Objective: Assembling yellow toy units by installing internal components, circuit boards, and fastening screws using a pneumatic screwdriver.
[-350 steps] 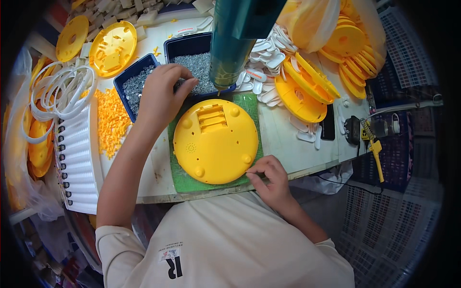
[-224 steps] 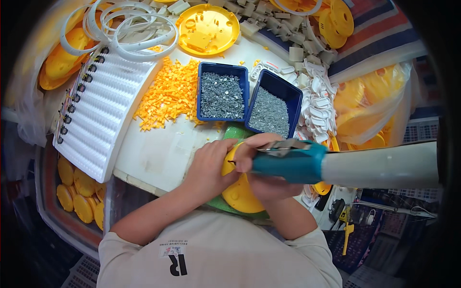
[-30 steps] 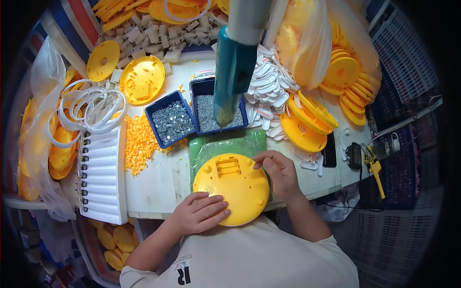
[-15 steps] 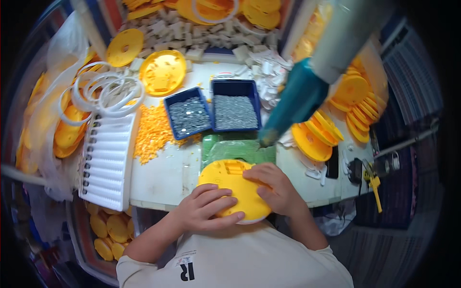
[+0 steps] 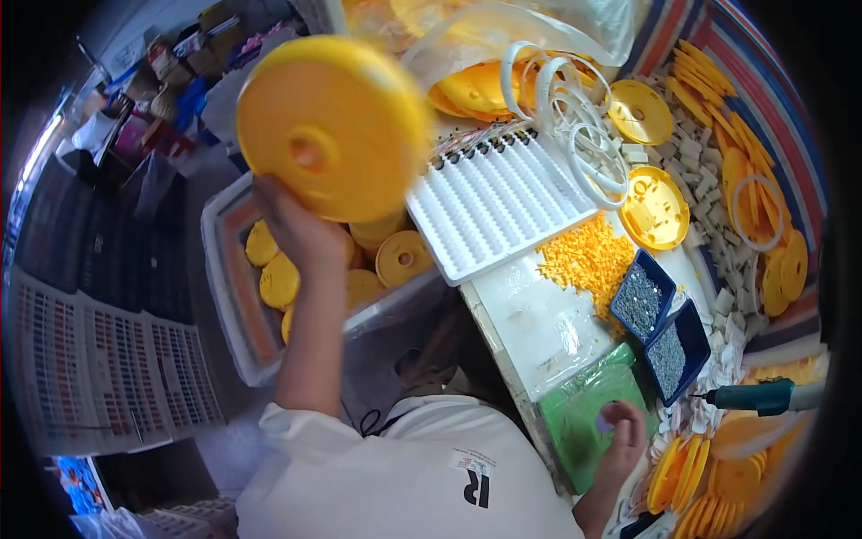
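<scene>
My left hand [image 5: 301, 225] is raised at the left and grips a round yellow plastic casing [image 5: 377, 135] by its lower edge. The casing has a raised hole in its middle and is slightly blurred. Below it stands a white-rimmed crate [image 5: 235, 334] with several yellow round casings [image 5: 401, 259] inside. Over the green mat [image 5: 584, 395] at the table's front edge is my right hand [image 5: 621, 440], its fingers curled in. A small purplish patch shows at its fingertips; what it is I cannot make out.
A white ribbed tray [image 5: 503, 198] with white rings [image 5: 588, 153] lies by the crate. Small yellow pieces [image 5: 588, 260] and blue bins of screws [image 5: 642, 296] cover the table's middle. A teal electric screwdriver [image 5: 754, 397] hangs at the right, near stacked yellow discs [image 5: 678, 472].
My left hand has carried the yellow casing from the green mat to above the crate at the left. My right hand has let go of it. The view has turned left.
</scene>
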`<state>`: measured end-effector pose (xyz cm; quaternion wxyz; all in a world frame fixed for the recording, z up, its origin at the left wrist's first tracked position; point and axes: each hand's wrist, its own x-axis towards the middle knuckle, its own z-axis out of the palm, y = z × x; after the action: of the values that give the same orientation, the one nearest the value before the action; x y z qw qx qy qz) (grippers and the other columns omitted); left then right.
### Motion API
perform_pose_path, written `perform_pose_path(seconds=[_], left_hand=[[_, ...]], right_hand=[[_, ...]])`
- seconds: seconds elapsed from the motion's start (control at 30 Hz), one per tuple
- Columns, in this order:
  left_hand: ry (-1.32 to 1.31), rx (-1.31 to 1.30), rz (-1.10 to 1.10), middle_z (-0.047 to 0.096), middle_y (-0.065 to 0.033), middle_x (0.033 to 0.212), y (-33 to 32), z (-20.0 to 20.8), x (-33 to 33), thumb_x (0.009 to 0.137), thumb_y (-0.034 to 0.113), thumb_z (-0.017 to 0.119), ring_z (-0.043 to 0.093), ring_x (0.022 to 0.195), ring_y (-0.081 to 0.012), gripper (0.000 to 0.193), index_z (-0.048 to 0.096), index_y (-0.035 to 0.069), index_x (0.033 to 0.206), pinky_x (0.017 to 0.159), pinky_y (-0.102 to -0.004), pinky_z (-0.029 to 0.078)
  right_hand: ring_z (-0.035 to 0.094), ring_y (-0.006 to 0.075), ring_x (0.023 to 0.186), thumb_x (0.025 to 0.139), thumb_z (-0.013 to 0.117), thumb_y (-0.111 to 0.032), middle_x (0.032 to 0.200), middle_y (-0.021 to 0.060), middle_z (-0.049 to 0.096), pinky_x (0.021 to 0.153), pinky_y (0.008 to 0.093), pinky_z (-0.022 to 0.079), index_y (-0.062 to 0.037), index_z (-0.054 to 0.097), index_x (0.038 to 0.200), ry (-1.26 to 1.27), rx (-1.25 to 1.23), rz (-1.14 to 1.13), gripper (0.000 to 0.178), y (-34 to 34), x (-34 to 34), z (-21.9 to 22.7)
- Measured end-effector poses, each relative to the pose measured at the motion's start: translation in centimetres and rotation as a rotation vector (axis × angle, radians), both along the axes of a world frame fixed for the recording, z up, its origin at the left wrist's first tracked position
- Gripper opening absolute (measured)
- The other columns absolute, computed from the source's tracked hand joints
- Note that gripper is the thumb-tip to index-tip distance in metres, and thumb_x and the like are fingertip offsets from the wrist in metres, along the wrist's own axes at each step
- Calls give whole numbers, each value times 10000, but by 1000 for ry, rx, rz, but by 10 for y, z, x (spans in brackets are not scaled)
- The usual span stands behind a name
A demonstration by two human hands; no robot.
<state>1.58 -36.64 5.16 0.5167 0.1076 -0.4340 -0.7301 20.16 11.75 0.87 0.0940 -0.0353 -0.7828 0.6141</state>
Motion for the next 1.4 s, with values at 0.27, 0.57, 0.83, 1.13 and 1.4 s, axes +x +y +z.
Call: perform_pose_path(seconds=[0.27,0.57,0.83,1.13,1.4], left_hand=[[-1192,-96,362,594,-277,1383,-107,-242,67,1090,418,525,614,1240,-410,574,430,-25,1443,1019,-461,506],[-1895,-525,-305,645,-337,1311,-164,-367,96,976,336,673,633,1216,-473,617,515,-92,1391,1024,-481,506],[-1820,-835,-205,685,-309,1242,-97,-309,58,909,289,711,646,1192,-442,455,695,-54,1206,1011,-476,511],[-410,-949,253,629,-114,1198,-27,-100,-89,1027,64,606,635,1050,-247,229,622,15,1250,899,-357,524],[-15,-1393,-135,677,-151,1132,125,0,-194,909,-16,645,650,1093,-343,209,673,18,1114,951,-422,517]], right_hand=[[665,168,1006,1009,607,-44,1085,89,709,913,293,514,26,680,1193,-288,41,169,210,-50,-16,-7],[669,176,961,986,624,-37,1042,105,713,866,296,524,35,698,1120,-263,50,103,170,-52,-15,-14],[661,168,935,981,631,-39,1017,96,709,849,288,518,22,705,1097,-202,203,86,150,-48,-14,-14],[672,170,864,958,645,-40,977,109,723,771,275,522,14,724,1055,-141,231,131,135,-50,-17,-16],[712,240,785,938,697,-87,879,126,742,708,336,537,-12,756,1026,-91,277,-66,130,-37,5,-2]])
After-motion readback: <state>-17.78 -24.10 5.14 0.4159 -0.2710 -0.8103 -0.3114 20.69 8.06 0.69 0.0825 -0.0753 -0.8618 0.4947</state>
